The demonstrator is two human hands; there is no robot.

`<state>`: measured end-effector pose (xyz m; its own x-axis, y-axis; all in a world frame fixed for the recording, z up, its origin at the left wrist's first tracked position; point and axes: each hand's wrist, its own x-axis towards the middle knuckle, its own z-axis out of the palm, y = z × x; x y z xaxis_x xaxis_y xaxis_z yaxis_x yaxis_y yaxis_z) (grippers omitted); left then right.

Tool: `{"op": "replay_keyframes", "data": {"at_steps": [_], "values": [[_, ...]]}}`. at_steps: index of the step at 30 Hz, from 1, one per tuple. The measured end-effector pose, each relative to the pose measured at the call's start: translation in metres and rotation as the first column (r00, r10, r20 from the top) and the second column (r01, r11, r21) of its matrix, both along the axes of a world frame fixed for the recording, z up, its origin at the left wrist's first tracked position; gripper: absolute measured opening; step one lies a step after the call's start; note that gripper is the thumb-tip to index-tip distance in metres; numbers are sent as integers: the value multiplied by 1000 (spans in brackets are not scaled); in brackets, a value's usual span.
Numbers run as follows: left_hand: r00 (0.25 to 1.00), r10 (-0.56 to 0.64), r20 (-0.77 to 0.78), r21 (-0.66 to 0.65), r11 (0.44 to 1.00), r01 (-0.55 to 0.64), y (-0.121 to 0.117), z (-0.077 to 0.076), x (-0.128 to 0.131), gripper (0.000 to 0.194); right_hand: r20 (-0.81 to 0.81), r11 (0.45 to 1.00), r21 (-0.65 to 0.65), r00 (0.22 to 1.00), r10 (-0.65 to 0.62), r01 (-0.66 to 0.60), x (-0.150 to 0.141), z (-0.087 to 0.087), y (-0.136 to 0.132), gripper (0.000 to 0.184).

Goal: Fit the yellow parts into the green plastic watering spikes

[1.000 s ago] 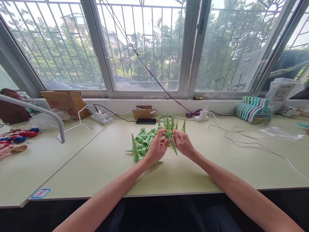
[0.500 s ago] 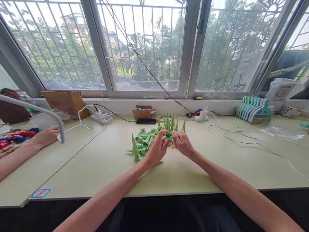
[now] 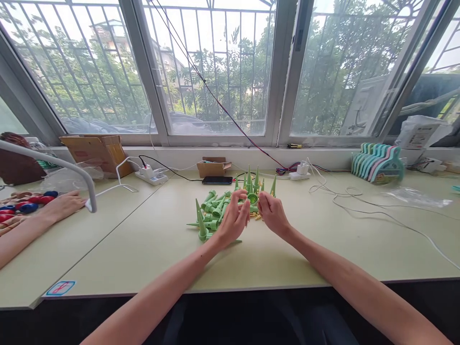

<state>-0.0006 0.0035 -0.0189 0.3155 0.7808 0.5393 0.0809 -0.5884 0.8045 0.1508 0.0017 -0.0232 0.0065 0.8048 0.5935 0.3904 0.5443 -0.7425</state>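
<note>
Close two-hand work at green socketed piece (image 3: 252, 197), mouth toward camera, between hands above bench (image 3: 287, 261). Left hand (image 3: 233, 219): grip part-curled beside piece, hold unclear. Right hand (image 3: 273, 212): grip pinched nearly closed, contents hidden. Loose green spikes (image 3: 217, 210) left, yellow bits (image 3: 257, 217) below. Fine work at mouth calls for steady left support.
</note>
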Motion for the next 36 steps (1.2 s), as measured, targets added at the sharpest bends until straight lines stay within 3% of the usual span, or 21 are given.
{"op": "replay_keyframes", "data": {"at_steps": [3, 8, 17, 22, 36], "values": [[996, -13, 84, -101, 995, 21, 3, 2, 0, 36, -31, 1000, 19, 999, -10, 10, 1, 0, -1, 44], [979, -141, 145, -305, 935, 180, 0, 7, 0, 38, -1, 999, 42, 1000, -1, 1, 0, 2, -3, 45], [959, -252, 132, -403, 870, 284, -4, 12, 0, 41, 36, 999, 7, 998, 46, -47, 0, -3, 0, 45], [956, -264, 127, -398, 869, 293, -1, 9, -1, 39, 14, 996, -40, 997, 82, -81, -1, -1, 0, 44], [982, -188, 32, -212, 958, 191, -2, 5, -3, 31, 179, 996, 4, 980, 88, -90, 1, -3, 4, 44]]}}
